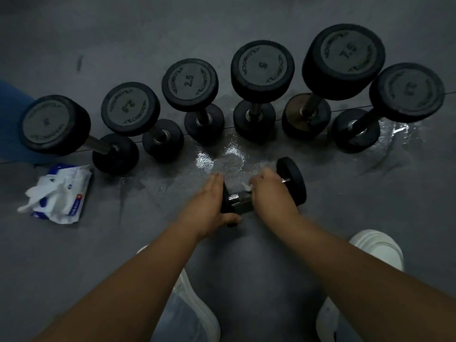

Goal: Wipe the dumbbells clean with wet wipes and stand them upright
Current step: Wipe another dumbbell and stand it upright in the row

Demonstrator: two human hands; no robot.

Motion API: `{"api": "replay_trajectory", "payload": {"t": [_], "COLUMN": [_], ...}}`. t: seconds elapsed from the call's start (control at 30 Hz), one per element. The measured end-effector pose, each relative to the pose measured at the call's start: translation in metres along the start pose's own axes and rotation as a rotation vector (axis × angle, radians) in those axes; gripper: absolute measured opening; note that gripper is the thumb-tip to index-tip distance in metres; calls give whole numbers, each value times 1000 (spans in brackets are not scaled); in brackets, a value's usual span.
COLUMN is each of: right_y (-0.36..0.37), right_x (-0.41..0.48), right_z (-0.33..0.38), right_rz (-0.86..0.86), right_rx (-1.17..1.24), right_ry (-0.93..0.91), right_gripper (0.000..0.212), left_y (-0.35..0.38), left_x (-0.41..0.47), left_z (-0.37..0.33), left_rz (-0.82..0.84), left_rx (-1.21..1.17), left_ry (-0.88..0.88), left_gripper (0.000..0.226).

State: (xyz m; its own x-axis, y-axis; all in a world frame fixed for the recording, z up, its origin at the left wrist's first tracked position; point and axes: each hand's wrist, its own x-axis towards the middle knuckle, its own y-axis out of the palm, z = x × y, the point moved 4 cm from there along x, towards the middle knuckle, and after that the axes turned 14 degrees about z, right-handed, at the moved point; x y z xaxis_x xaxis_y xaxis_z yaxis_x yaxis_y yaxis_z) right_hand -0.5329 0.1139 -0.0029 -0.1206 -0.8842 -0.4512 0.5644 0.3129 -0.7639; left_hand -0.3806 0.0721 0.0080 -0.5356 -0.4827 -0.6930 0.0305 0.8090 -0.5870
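Observation:
A small black dumbbell [293,178] lies on its side on the grey floor in front of me. My left hand [212,206] clasps its left head. My right hand [271,191] is wrapped over the chrome handle with a white wet wipe [246,186] pressed under the fingers; only a scrap of the wipe shows. Behind it, several black dumbbells stand upright in a row, among them a 2.5 one [190,83], a 5 one [262,66] and a 7.5 one [345,58].
An open pack of wet wipes [61,193] with loose white wipes pulled out lies on the floor at the left. Wet patches [222,156] shine on the floor between the row and me. My white shoes [377,248] flank my arms at the bottom.

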Motion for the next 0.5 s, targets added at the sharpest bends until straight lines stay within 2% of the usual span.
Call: {"api": "replay_trajectory", "payload": {"t": [0.07, 0.2, 0.3, 0.4, 0.5], "right_y": [3, 12, 24, -4, -24], "right_x": [-2, -11, -21, -6, 3], "right_z": [-5, 0, 14, -1, -8], "right_rz": [20, -60, 22, 115, 82], "right_rx": [-128, -248, -369, -303, -336], "right_ry": [8, 64, -70, -135, -33], "right_gripper": [21, 27, 37, 27, 18], "left_y": [5, 2, -1, -2, -5], "left_x": [-1, 0, 3, 5, 6], "left_z": [-2, -1, 0, 1, 1], "left_rz": [19, 8, 11, 22, 27], "left_rx": [44, 130, 139, 111, 88], "left_ry": [-10, -98, -122, -130, -126], "left_gripper": [128, 140, 137, 137, 137]}}
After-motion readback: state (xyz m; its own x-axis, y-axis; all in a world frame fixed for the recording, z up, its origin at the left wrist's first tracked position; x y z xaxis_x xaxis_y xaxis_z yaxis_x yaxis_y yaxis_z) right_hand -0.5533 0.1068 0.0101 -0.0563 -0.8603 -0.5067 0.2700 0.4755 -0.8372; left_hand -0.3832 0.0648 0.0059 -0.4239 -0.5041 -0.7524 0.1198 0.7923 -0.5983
